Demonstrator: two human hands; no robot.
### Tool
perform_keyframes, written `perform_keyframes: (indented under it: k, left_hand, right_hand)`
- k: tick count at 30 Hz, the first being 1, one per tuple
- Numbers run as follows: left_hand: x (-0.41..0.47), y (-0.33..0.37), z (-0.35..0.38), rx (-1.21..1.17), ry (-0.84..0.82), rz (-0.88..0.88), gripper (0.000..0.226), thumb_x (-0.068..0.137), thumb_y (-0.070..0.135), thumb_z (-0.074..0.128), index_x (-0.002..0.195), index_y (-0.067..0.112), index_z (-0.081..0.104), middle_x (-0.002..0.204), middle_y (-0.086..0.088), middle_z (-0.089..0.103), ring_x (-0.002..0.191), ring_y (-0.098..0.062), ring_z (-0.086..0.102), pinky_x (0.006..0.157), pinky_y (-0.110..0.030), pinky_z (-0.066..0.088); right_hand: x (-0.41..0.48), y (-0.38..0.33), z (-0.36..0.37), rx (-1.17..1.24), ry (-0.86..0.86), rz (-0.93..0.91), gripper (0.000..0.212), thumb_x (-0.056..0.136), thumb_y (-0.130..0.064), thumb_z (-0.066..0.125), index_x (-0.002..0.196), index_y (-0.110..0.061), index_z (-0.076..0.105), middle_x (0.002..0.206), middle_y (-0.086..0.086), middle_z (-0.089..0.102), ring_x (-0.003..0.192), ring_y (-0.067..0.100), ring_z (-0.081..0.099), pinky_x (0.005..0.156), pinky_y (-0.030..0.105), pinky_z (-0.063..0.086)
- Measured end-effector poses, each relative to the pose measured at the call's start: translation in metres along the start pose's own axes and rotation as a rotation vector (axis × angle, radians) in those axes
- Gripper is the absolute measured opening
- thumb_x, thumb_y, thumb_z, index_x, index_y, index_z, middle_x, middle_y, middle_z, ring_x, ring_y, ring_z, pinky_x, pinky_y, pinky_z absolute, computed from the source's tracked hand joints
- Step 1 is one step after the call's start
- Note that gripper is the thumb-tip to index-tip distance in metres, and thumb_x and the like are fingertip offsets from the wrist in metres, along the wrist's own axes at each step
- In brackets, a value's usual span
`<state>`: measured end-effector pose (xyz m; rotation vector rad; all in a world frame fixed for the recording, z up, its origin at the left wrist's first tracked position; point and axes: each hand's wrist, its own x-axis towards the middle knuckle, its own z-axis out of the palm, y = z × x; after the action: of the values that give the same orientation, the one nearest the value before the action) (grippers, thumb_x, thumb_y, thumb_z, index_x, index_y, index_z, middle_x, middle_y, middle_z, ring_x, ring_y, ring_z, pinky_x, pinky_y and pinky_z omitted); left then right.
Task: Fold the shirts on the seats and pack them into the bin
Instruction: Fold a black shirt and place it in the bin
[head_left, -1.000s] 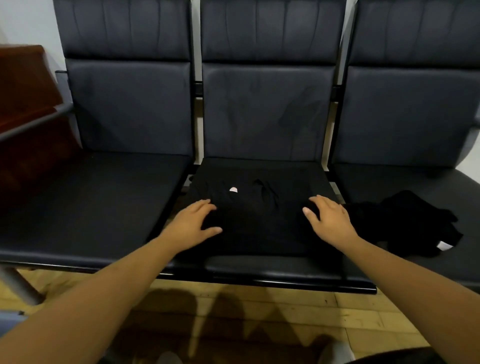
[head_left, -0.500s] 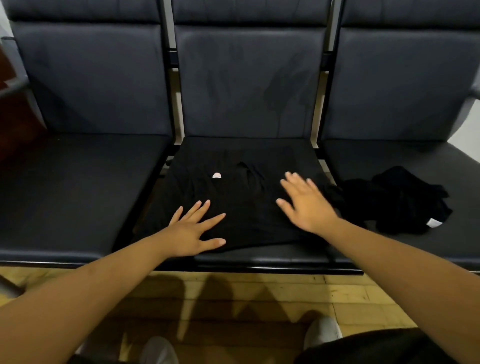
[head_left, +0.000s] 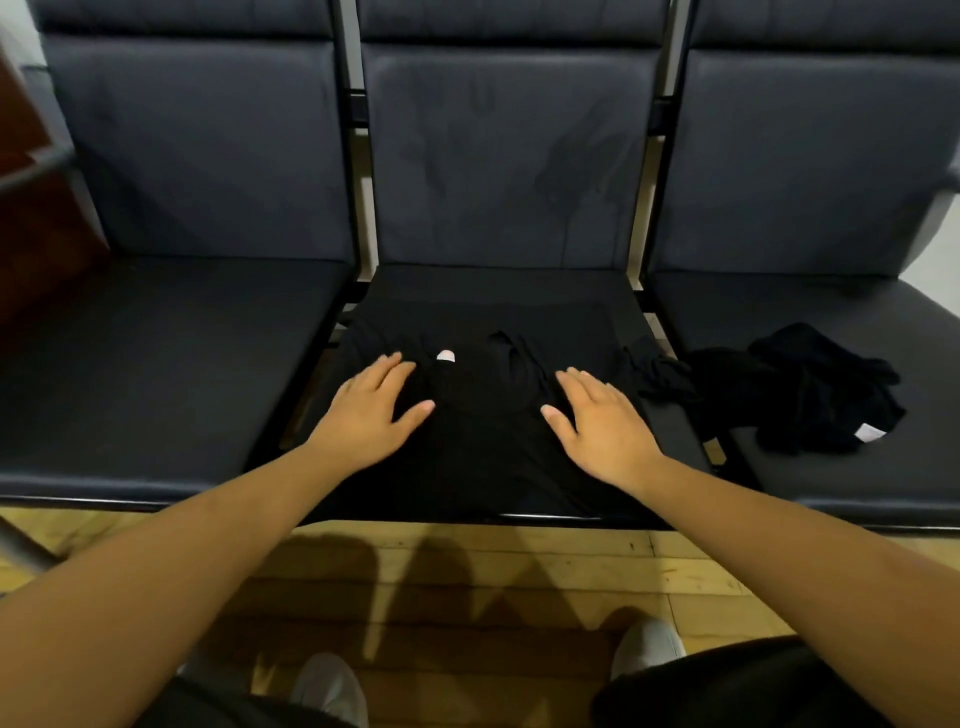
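Both palms flat on black shirt (head_left: 483, 431), fingers spread: left hand (head_left: 371, 415), right hand (head_left: 605, 423). Pinning cloth smooth for fold. Crumpled shirt (head_left: 810, 389) beyond right hand waits.

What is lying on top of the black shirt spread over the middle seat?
The left hand and right hand rest palms down on the black shirt. A small white tag shows near its collar. The middle seat beneath is mostly covered.

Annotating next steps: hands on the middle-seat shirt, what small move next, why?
Probably pinch one side edge and fold it inward: the shirt lies spread flat, and the left hand and right hand rest open on it, gripping nothing.
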<state>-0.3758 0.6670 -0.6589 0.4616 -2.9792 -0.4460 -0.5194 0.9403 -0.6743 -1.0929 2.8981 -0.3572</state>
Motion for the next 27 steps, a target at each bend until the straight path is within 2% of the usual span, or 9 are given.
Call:
perform_keyframes:
  k: [3,6,8,10,13,16,20,24,27]
  left_hand:
    - [0.005,-0.007,0.012,0.088,-0.235,-0.114,0.092,0.093,0.074,0.034,0.162,0.023,-0.001,0.169,-0.002,-0.013,0.155,-0.017,-0.013,0.126,-0.044,-0.004]
    - [-0.001,-0.006,0.010,0.105,-0.308,-0.137,0.103,0.086,0.084,0.032,0.161,0.026,-0.009,0.168,-0.001,-0.016,0.155,-0.017,-0.015,0.125,-0.044,-0.007]
    - [-0.006,-0.008,0.008,0.058,-0.299,-0.129,0.113,0.077,0.089,0.034,0.161,0.025,-0.005,0.170,-0.003,-0.004,0.156,-0.018,-0.003,0.127,-0.044,0.001]
    - [-0.002,-0.009,0.002,-0.087,-0.178,-0.157,0.110,0.079,0.087,0.044,0.160,0.020,0.015,0.165,-0.009,0.023,0.152,-0.025,0.023,0.124,-0.045,0.021]
    - [0.021,-0.014,-0.011,-0.195,0.109,-0.187,0.058,0.092,0.054,0.060,0.127,0.008,0.059,0.128,-0.014,0.059,0.124,-0.031,0.055,0.105,-0.036,0.043]
    - [0.053,-0.009,-0.026,-0.317,0.100,-0.340,0.025,0.095,0.035,0.064,0.099,0.010,0.065,0.107,-0.012,0.068,0.104,-0.029,0.064,0.092,-0.035,0.050]
    - [0.091,-0.008,-0.022,-0.528,0.013,-0.551,0.027,0.094,0.034,0.068,0.091,0.007,0.064,0.113,-0.020,0.069,0.106,-0.033,0.066,0.095,-0.044,0.055]
    - [0.112,-0.010,-0.013,-0.475,0.007,-0.609,0.040,0.090,0.032,0.075,0.113,0.000,0.068,0.114,-0.015,0.068,0.107,-0.030,0.064,0.093,-0.040,0.053]
    - [0.119,-0.013,-0.007,-0.536,0.050,-0.598,0.031,0.090,0.025,0.075,0.112,0.005,0.068,0.114,-0.010,0.068,0.108,-0.026,0.063,0.100,-0.042,0.051]
  right_hand:
    - [0.001,0.003,0.013,-0.016,-0.161,0.035,0.070,0.105,-0.056,0.013,0.162,-0.016,0.010,0.170,0.000,0.003,0.155,0.012,-0.004,0.127,0.038,-0.003]
    - [-0.012,0.006,0.010,-0.043,-0.222,0.055,0.072,0.103,-0.059,0.010,0.162,-0.018,0.004,0.169,-0.003,-0.005,0.154,0.011,-0.011,0.126,0.042,-0.008]
    - [-0.019,0.009,0.006,-0.025,-0.234,0.058,0.072,0.104,-0.059,0.015,0.161,-0.016,0.010,0.170,-0.001,0.000,0.155,0.013,-0.006,0.126,0.044,-0.004]
    - [-0.015,0.008,0.002,0.000,-0.121,0.040,0.067,0.105,-0.054,0.027,0.155,-0.010,0.031,0.165,0.006,0.026,0.153,0.021,0.019,0.125,0.044,0.015]
    - [0.019,-0.003,-0.012,0.089,0.069,0.017,0.043,0.102,-0.033,0.051,0.133,-0.003,0.055,0.132,0.015,0.057,0.122,0.032,0.056,0.103,0.042,0.045]
    - [0.066,-0.018,-0.025,0.306,0.065,0.158,0.032,0.096,-0.025,0.062,0.112,0.003,0.063,0.106,0.017,0.063,0.097,0.031,0.063,0.085,0.039,0.052]
    - [0.114,-0.029,-0.023,0.446,-0.061,0.321,0.041,0.097,-0.030,0.063,0.065,-0.010,0.047,0.065,0.005,0.048,0.059,0.020,0.049,0.056,0.032,0.040]
    - [0.144,-0.025,-0.019,0.513,-0.135,0.419,0.026,0.092,-0.023,0.072,0.098,0.001,0.065,0.097,0.014,0.065,0.091,0.030,0.065,0.067,0.030,0.045]
    - [0.152,-0.022,-0.027,0.645,-0.195,0.431,0.024,0.090,-0.022,0.075,0.101,-0.003,0.067,0.086,0.009,0.062,0.072,0.022,0.058,0.058,0.030,0.043]
